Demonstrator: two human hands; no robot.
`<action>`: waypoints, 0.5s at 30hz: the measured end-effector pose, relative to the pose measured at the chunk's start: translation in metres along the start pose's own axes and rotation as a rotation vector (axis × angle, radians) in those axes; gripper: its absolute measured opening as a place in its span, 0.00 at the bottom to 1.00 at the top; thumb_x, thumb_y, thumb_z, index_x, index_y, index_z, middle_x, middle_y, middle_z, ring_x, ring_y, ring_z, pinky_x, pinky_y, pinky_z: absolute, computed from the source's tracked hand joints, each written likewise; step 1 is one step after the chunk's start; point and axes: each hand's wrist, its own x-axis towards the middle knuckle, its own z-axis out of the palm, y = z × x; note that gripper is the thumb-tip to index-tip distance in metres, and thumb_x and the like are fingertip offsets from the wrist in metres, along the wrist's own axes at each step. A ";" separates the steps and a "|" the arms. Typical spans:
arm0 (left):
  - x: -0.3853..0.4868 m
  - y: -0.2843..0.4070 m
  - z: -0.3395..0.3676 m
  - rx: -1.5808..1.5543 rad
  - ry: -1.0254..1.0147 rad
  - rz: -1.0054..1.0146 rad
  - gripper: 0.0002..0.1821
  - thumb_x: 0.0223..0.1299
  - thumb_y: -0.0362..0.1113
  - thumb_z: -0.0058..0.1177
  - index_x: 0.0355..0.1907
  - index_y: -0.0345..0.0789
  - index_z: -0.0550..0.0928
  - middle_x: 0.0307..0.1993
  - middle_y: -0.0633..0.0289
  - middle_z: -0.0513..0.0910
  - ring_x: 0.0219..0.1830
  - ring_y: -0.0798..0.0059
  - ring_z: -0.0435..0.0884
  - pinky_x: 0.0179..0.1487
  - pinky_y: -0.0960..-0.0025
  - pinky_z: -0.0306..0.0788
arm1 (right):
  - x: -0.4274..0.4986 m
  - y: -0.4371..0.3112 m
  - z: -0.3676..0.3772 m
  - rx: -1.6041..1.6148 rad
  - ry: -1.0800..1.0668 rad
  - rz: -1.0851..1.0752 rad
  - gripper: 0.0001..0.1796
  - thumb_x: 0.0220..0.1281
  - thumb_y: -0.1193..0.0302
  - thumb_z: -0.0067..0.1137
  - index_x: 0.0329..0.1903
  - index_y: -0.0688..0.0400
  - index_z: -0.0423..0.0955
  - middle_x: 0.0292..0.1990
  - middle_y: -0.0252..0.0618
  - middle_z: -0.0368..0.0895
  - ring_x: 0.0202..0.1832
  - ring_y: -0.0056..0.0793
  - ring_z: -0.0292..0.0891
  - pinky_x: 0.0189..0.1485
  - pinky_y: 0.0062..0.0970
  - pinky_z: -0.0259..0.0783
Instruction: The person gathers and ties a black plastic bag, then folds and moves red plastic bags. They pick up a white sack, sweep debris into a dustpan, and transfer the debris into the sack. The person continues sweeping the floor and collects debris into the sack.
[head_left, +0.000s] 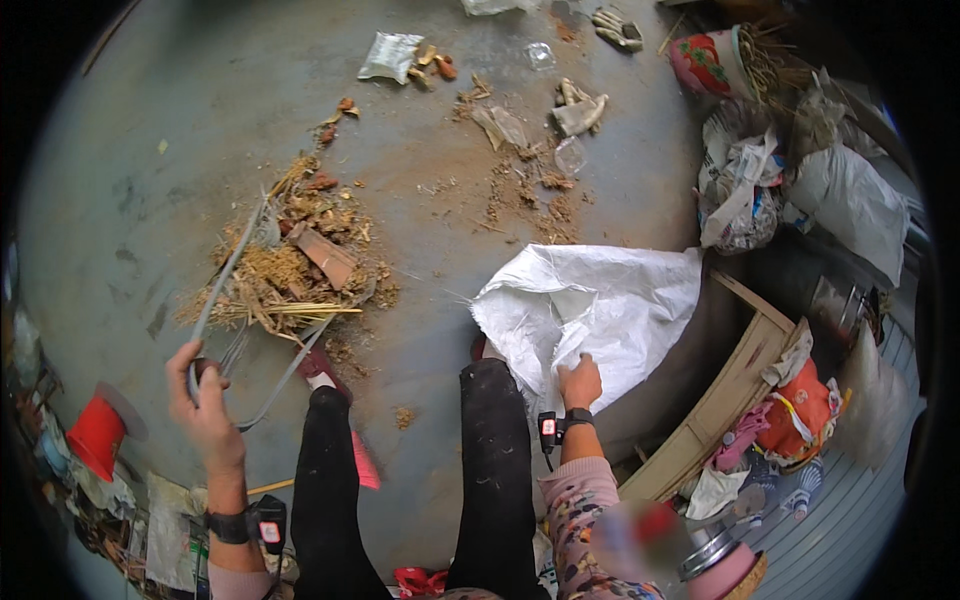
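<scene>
My left hand (206, 401) holds a long grey plastic strap (229, 262), with a dark round item between the fingers. The strap loops out over a heap of dry plant debris (277, 277), straw and a flat brown piece (324, 255) on the floor. At the right, my right hand (581, 382) grips the edge of a white woven plastic sack (637, 300), which lies spread beside my knee with its mouth towards the left.
Work gloves (581, 109), a silvery packet (391, 57) and loose dirt lie farther off. Filled plastic bags (851, 199) and a wooden cabinet or drawer frame (712, 405) stand right. A red container (97, 435) is at the left, a pink-bristled broom (365, 461) by my leg.
</scene>
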 end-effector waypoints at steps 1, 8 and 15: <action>0.000 -0.001 -0.001 0.009 0.005 0.014 0.16 0.66 0.32 0.46 0.55 0.33 0.76 0.37 0.64 0.75 0.35 0.82 0.71 0.42 0.76 0.70 | -0.001 -0.007 -0.003 0.002 0.100 -0.051 0.33 0.49 0.58 0.67 0.59 0.53 0.73 0.49 0.47 0.79 0.53 0.46 0.77 0.53 0.51 0.70; -0.003 -0.010 -0.001 0.034 0.058 0.007 0.19 0.68 0.34 0.44 0.59 0.32 0.75 0.37 0.63 0.76 0.36 0.82 0.71 0.45 0.77 0.67 | 0.033 -0.043 0.004 -0.194 0.085 -0.032 0.46 0.50 0.58 0.67 0.73 0.45 0.57 0.55 0.44 0.76 0.58 0.44 0.73 0.55 0.54 0.66; -0.003 -0.018 -0.003 0.041 0.074 0.028 0.21 0.69 0.35 0.43 0.62 0.31 0.74 0.38 0.62 0.76 0.35 0.83 0.70 0.45 0.78 0.65 | 0.066 0.011 0.040 -0.157 -0.196 0.188 0.24 0.52 0.65 0.62 0.54 0.53 0.76 0.45 0.47 0.85 0.50 0.47 0.81 0.53 0.50 0.68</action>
